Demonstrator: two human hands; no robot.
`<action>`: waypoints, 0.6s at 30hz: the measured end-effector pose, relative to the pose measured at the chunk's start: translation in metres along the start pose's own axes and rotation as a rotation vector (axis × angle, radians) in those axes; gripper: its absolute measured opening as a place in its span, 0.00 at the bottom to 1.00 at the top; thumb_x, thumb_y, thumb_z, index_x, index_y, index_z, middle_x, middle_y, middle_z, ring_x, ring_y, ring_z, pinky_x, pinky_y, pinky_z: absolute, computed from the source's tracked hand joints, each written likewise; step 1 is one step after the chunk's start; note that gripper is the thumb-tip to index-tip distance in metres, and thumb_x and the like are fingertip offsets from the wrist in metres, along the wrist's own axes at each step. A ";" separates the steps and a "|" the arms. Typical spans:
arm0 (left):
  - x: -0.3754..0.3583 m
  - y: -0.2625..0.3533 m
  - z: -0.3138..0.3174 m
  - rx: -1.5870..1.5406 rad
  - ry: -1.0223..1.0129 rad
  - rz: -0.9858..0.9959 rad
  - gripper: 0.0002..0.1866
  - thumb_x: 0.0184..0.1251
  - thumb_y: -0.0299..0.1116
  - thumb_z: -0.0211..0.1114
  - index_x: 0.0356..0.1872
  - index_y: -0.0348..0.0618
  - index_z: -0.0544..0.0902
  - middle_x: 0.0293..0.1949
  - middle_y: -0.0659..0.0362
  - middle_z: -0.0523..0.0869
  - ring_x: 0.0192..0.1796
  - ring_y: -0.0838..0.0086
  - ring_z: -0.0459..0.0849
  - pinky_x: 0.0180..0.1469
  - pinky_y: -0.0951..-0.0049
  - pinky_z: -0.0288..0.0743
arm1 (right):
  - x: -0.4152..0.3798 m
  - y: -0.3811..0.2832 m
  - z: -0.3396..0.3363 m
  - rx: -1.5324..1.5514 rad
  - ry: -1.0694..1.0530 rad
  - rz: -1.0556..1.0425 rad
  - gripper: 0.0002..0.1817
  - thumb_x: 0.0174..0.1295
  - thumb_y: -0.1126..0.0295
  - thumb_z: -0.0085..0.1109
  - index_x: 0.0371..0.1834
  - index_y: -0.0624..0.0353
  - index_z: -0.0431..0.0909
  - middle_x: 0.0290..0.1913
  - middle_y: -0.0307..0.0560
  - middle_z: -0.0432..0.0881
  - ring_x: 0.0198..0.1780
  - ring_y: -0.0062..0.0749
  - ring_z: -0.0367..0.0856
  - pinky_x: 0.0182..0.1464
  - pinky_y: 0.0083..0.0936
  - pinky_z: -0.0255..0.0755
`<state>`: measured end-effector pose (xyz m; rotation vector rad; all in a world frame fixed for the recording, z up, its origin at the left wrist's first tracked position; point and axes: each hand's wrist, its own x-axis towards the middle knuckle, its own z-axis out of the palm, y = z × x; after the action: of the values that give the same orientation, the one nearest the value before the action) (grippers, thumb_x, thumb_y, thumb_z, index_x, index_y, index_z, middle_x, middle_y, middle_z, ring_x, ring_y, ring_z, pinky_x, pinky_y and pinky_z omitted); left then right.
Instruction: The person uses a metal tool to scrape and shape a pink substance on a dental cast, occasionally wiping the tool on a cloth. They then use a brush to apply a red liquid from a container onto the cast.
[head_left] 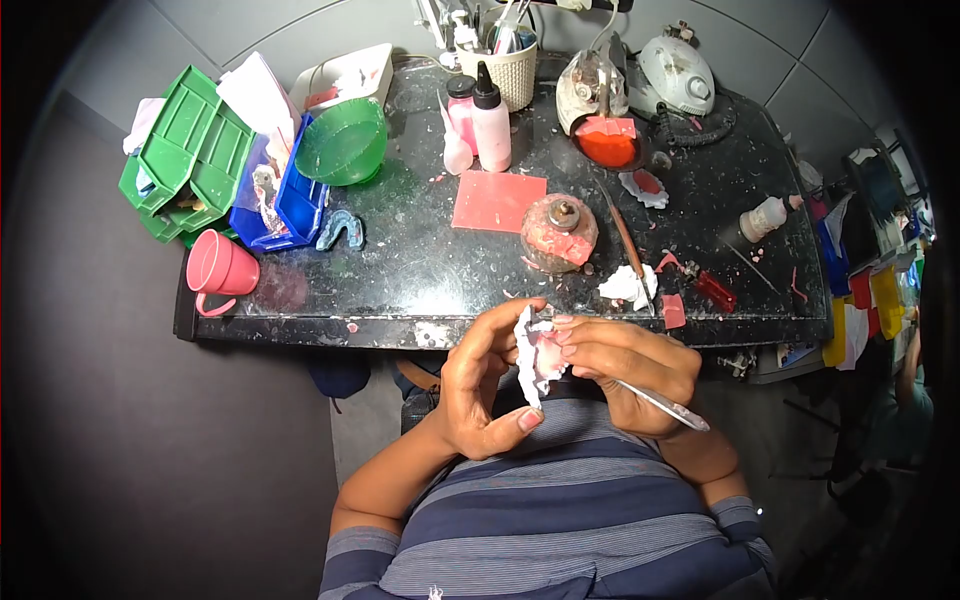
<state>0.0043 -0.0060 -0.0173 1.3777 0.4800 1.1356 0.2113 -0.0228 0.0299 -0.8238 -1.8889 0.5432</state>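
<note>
At the table's front edge, my left hand (480, 390) is closed around a thin white plaster dental cast (528, 362). Pink wax (550, 356) shows on the cast's right side. My right hand (640, 372) grips a slim metal spatula (662, 404), its flattened end pointing down and right. The fingertips of that hand touch the wax side of the cast; the spatula's other end is hidden by the fingers. Beyond the hands stand a spirit lamp (558, 235) with wax on it and a wooden-handled knife (622, 232) leaning on a white lump (630, 288).
On the black table (400, 270) lie a pink wax sheet (500, 200), a blue dental tray (341, 231) and a red lighter (716, 290). A pink mug (222, 270), green bowl (342, 145) and blue bin (285, 205) stand left. Pink bottles (492, 130) are at the back.
</note>
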 end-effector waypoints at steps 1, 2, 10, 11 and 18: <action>0.001 0.000 -0.001 -0.015 -0.024 0.035 0.48 0.57 0.38 0.74 0.74 0.24 0.59 0.59 0.48 0.78 0.60 0.71 0.79 0.63 0.71 0.70 | 0.000 0.000 0.001 -0.006 0.002 -0.007 0.04 0.64 0.78 0.66 0.40 0.66 0.84 0.44 0.57 0.89 0.54 0.50 0.89 0.56 0.40 0.86; 0.001 0.001 -0.001 -0.013 -0.024 0.036 0.48 0.57 0.38 0.74 0.74 0.24 0.59 0.59 0.48 0.78 0.60 0.71 0.79 0.63 0.71 0.70 | 0.000 0.000 0.001 -0.012 0.003 -0.015 0.04 0.64 0.78 0.66 0.39 0.67 0.84 0.44 0.57 0.89 0.54 0.50 0.89 0.56 0.40 0.85; 0.002 -0.002 -0.004 0.062 -0.048 0.054 0.47 0.56 0.36 0.73 0.74 0.25 0.60 0.58 0.48 0.79 0.58 0.71 0.80 0.61 0.72 0.72 | 0.001 0.000 0.001 0.031 0.003 0.003 0.06 0.63 0.80 0.66 0.42 0.69 0.84 0.45 0.58 0.89 0.52 0.50 0.89 0.56 0.39 0.85; 0.001 -0.004 -0.004 0.064 -0.049 0.055 0.47 0.56 0.36 0.73 0.74 0.25 0.60 0.58 0.48 0.79 0.58 0.71 0.80 0.61 0.72 0.72 | 0.002 0.001 0.001 0.029 -0.015 -0.025 0.06 0.62 0.83 0.66 0.42 0.70 0.84 0.46 0.58 0.88 0.50 0.50 0.90 0.55 0.37 0.84; 0.006 0.009 0.001 -0.263 0.052 -0.293 0.53 0.57 0.58 0.67 0.73 0.24 0.61 0.46 0.52 0.82 0.43 0.73 0.81 0.41 0.76 0.74 | -0.002 0.007 -0.015 0.184 0.152 0.119 0.09 0.67 0.72 0.68 0.43 0.69 0.84 0.41 0.54 0.90 0.50 0.47 0.91 0.53 0.34 0.84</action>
<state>0.0045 -0.0034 -0.0068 1.0153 0.5301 0.9575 0.2277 -0.0191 0.0308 -0.8354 -1.6323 0.6971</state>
